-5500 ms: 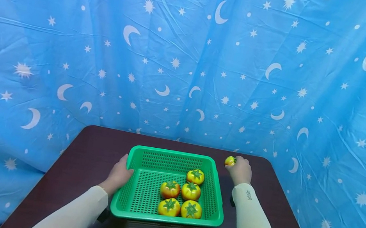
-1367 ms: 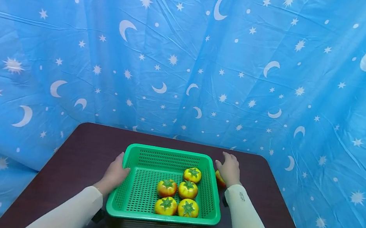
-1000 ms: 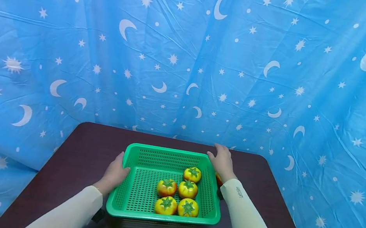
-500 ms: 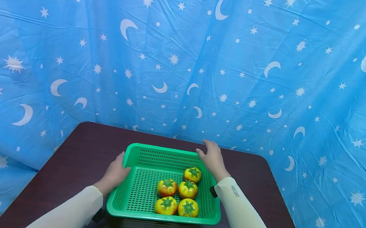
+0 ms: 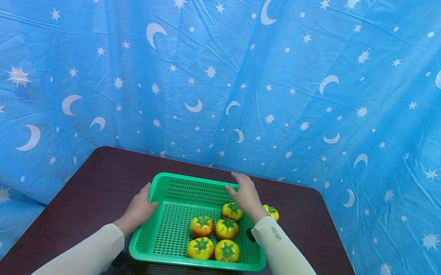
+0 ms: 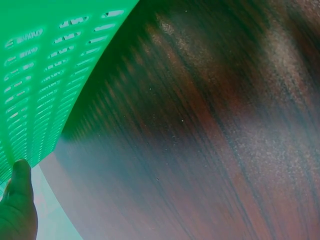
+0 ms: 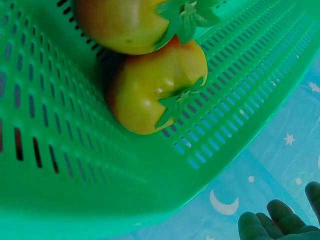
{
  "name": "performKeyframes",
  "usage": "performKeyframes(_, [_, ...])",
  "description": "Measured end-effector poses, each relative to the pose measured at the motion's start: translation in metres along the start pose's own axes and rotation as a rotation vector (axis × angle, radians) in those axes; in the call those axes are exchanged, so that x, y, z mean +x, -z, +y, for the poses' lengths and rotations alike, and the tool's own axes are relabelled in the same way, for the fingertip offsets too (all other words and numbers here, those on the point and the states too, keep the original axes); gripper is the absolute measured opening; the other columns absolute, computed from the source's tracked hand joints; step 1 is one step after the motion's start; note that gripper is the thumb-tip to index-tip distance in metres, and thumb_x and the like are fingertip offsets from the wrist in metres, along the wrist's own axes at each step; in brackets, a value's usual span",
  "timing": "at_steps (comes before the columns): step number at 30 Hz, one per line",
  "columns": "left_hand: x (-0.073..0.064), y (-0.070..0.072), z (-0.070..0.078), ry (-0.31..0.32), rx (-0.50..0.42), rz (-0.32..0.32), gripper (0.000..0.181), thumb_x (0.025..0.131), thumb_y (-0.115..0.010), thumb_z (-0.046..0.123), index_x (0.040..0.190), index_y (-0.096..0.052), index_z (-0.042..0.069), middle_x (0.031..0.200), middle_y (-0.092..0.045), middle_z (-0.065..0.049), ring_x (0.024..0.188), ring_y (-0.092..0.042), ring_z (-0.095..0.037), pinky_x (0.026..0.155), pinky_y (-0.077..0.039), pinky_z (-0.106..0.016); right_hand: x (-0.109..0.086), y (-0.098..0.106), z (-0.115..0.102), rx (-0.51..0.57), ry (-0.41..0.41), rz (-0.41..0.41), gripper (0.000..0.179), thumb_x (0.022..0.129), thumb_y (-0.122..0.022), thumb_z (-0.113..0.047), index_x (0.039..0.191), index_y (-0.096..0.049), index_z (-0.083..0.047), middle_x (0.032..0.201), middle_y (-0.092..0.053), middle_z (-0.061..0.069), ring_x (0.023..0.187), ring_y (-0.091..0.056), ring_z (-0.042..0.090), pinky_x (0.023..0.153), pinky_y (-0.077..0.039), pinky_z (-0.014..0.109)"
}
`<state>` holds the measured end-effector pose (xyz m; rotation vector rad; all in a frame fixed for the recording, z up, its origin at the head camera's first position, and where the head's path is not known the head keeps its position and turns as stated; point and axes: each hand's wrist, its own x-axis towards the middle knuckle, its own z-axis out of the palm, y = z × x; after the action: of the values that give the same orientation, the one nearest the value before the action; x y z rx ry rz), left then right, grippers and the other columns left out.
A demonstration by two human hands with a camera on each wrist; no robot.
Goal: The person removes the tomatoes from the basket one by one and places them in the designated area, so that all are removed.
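In the head view a green slotted plastic basket (image 5: pixel 193 264) sits on the table, with several yellow-and-red tomatoes (image 5: pixel 200 248) with green leafy tops on its right side. My left hand (image 5: pixel 140 207) grips the basket's left rim, the thumb over the inner side. Above the back right part of the basket my right hand (image 5: pixel 247 196) has its fingers extended and holds nothing. A separate tomato (image 5: pixel 272 211) lies on the table outside the right wall, partly covered by my right wrist. The right wrist view shows a tomato (image 7: pixel 150 90) in the basket corner, apart from my fingertips.
The dark brown table (image 5: pixel 122 165) has rounded far corners. Behind it hangs a blue curtain (image 5: pixel 223 62) printed with white moons and stars, wrapping round to both sides.
At first my right hand held a tomato right of the basket; that tomato now lies on the table there. The right hand has let go and moved left over the basket.
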<state>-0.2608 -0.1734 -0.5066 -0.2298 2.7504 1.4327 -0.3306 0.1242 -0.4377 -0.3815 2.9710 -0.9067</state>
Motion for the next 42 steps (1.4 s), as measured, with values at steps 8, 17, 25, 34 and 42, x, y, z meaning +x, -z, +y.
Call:
performKeyframes(8, [0.001, 0.0, 0.0, 0.006, -0.006, 0.005, 0.071, 0.095, -0.046, 0.009, 0.151, -0.003, -0.002, 0.152, -0.021, -0.029, 0.138, -0.026, -0.045, 0.11, -0.028, -0.059, 0.0, -0.004, -0.003, -0.018, 0.007, -0.014, 0.054, 0.094, -0.057, -0.032, 0.143, -0.041, -0.018, 0.147, -0.042, 0.006, 0.138, -0.035, 0.028, 0.107, -0.039, 0.05])
performKeyframes(17, [0.0, 0.0, 0.0, 0.009, 0.0, -0.006, 0.072, 0.095, -0.046, 0.01, 0.151, -0.001, -0.002, 0.152, -0.02, -0.029, 0.138, -0.025, -0.045, 0.109, -0.028, -0.06, -0.003, -0.013, -0.001, -0.068, 0.052, -0.083, 0.056, 0.093, -0.058, -0.031, 0.144, -0.041, -0.015, 0.146, -0.042, 0.009, 0.136, -0.038, 0.031, 0.105, -0.04, 0.051])
performKeyframes(25, [-0.002, 0.001, 0.001, 0.002, 0.011, -0.007, 0.073, 0.095, -0.047, 0.009, 0.15, -0.002, -0.003, 0.151, -0.02, -0.03, 0.137, -0.025, -0.046, 0.109, -0.029, -0.06, -0.003, -0.02, 0.0, -0.108, 0.053, -0.09, 0.055, 0.093, -0.058, -0.031, 0.143, -0.042, -0.014, 0.145, -0.044, 0.01, 0.134, -0.041, 0.031, 0.105, -0.041, 0.049])
performKeyframes(34, [-0.004, -0.001, 0.003, -0.011, 0.007, 0.032, 0.072, 0.093, -0.048, 0.009, 0.15, -0.007, -0.002, 0.149, -0.025, -0.031, 0.134, -0.03, -0.048, 0.106, -0.031, -0.062, -0.008, -0.033, 0.007, -0.153, 0.05, -0.142, 0.055, 0.094, -0.057, -0.031, 0.143, -0.042, -0.012, 0.145, -0.044, 0.011, 0.135, -0.039, 0.035, 0.106, -0.039, 0.052])
performKeyframes(42, [-0.002, 0.0, 0.002, 0.008, 0.029, 0.001, 0.072, 0.094, -0.047, 0.01, 0.15, -0.003, -0.003, 0.15, -0.022, -0.031, 0.137, -0.026, -0.046, 0.109, -0.029, -0.06, -0.015, -0.041, 0.015, -0.203, 0.013, -0.183, 0.056, 0.093, -0.059, -0.032, 0.142, -0.043, -0.012, 0.144, -0.042, 0.019, 0.133, -0.039, 0.041, 0.104, -0.039, 0.055])
